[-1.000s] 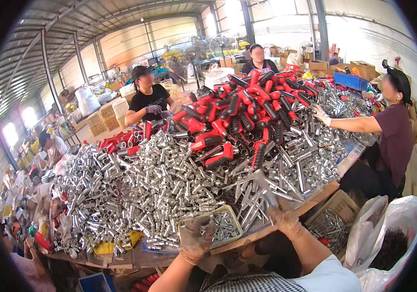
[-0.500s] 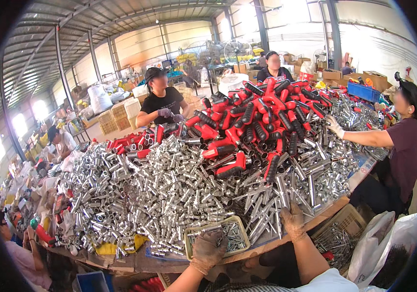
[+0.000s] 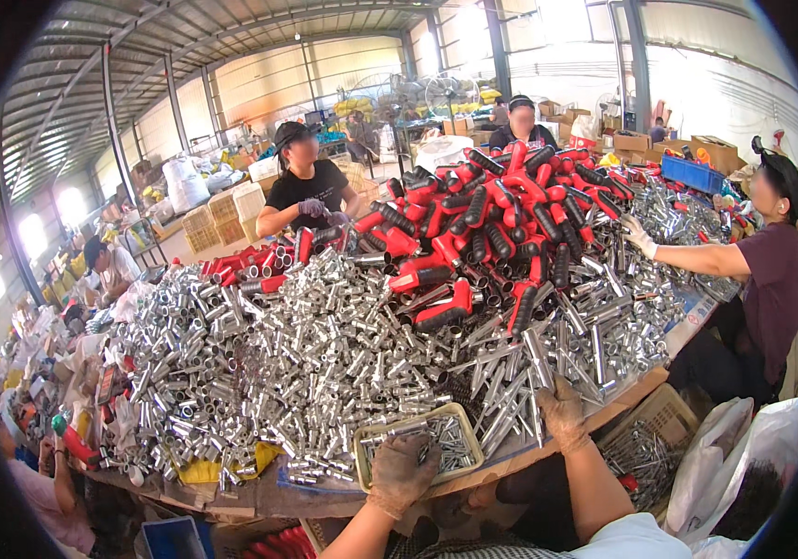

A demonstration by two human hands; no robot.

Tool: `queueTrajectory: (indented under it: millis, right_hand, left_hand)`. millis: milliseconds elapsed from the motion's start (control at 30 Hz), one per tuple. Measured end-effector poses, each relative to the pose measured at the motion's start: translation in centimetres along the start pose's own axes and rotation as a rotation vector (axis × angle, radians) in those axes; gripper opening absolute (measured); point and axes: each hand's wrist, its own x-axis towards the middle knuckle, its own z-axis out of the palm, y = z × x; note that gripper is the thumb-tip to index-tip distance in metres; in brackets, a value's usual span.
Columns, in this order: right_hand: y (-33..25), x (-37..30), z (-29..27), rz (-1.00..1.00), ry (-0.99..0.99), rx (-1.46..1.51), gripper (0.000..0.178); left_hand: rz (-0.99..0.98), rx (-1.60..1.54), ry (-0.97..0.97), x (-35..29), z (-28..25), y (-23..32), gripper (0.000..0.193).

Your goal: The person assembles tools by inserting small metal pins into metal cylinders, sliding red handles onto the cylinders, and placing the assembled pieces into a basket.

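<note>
My left hand [image 3: 403, 473], in a soiled work glove, is over the near left part of a pale yellow plastic tray [image 3: 475, 438]. Its fingers curl inward and hide whatever is in them. Small screws [image 3: 453, 443] lie loose in the tray beside it. To the right, at the table's near edge, my gloved right hand [image 3: 563, 415] has its thumb and fingers at the lower end of a shiny metal tube [image 3: 537, 358]. More slender metal tubes lie around that hand. Red-and-black handles [image 3: 441, 307] sit on the pile beyond both hands.
A large heap of metal fittings [image 3: 269, 373] covers the table left of the tray. Co-workers stand across the table and at the right, where a gloved hand [image 3: 639, 237] touches the heap. A crate of metal parts [image 3: 646, 447] and white sacks [image 3: 743, 466] stand at my lower right.
The view has shifted slightly, so the heap sits a little higher. My left hand's fingers have moved a little over the tray. My right hand stays by the same tube.
</note>
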Motion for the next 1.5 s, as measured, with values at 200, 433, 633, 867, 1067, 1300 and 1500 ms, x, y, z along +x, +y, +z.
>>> queueTrajectory:
  millis: [200,433,633,867,1067,1300,1500]
  right_hand:
    - [-0.5,0.1,0.2,0.026,0.014,0.09,0.037]
    - [1.1,0.0,0.2,-0.005,0.074,0.024,0.036]
    - [1.2,-0.1,0.0,0.007,0.077,-0.031,0.036]
    - [0.7,-0.1,0.4,-0.051,0.08,0.051,0.033]
    - [-1.1,-0.6,0.2,-0.032,0.072,0.084,0.034]
    - [-0.9,-0.3,0.2,-0.043,0.055,0.056,0.036]
    - [0.3,0.0,0.2,-0.09,0.075,0.046,0.033]
  left_hand:
    - [-0.071,-0.04,-0.146,-0.1,-0.7,0.1,0.041]
    - [-0.089,-0.061,-0.172,-0.1,-0.3,0.0,0.042]
    - [0.006,0.045,-0.057,-0.3,-0.2,0.1,0.035]
    - [0.002,0.046,-0.089,-0.2,-0.1,-0.1,0.038]
    - [-0.021,0.036,-0.106,-0.2,-0.3,0.1,0.039]
    - [-0.016,0.01,-0.06,-0.1,-0.1,0.1,0.038]
    - [0.002,0.013,-0.072,0.1,-0.4,0.4,0.037]
